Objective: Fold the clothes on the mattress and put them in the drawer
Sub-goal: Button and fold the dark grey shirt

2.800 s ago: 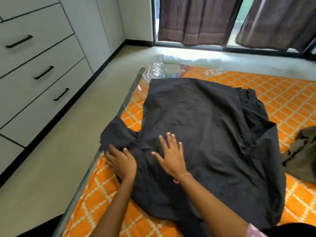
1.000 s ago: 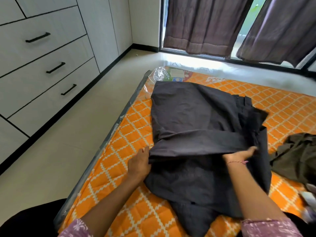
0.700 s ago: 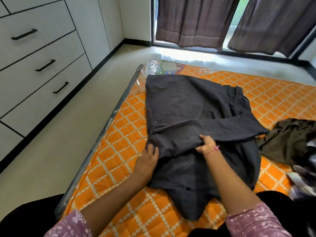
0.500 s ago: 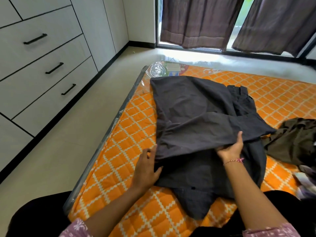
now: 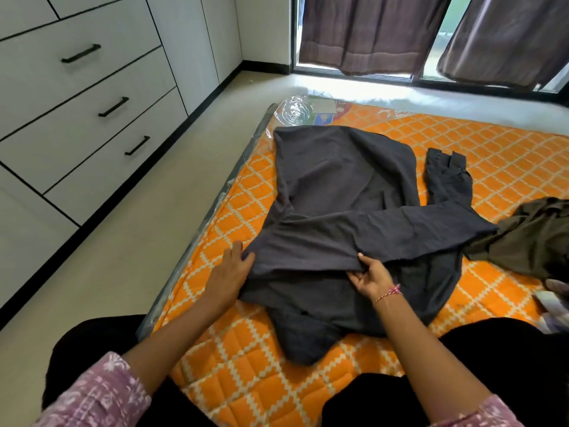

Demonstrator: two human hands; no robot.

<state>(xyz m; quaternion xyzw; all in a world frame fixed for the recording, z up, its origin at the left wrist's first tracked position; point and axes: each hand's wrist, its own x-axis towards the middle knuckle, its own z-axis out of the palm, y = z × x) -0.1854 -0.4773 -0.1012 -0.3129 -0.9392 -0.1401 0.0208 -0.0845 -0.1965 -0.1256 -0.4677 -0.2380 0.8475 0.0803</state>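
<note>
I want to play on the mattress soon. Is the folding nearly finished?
Not yet. Done: one flap of the black garment is folded across. In hand: the right hand pinches that flap while the left hand rests at its edge. Left: finishing it, the olive garment, and the drawers are shut.

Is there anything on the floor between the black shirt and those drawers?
Nothing visible. The black garment lies on the orange mattress, and the strip of floor between the mattress edge and the drawers shows bare. All the drawers in view are closed, so one must be pulled open first.
</note>
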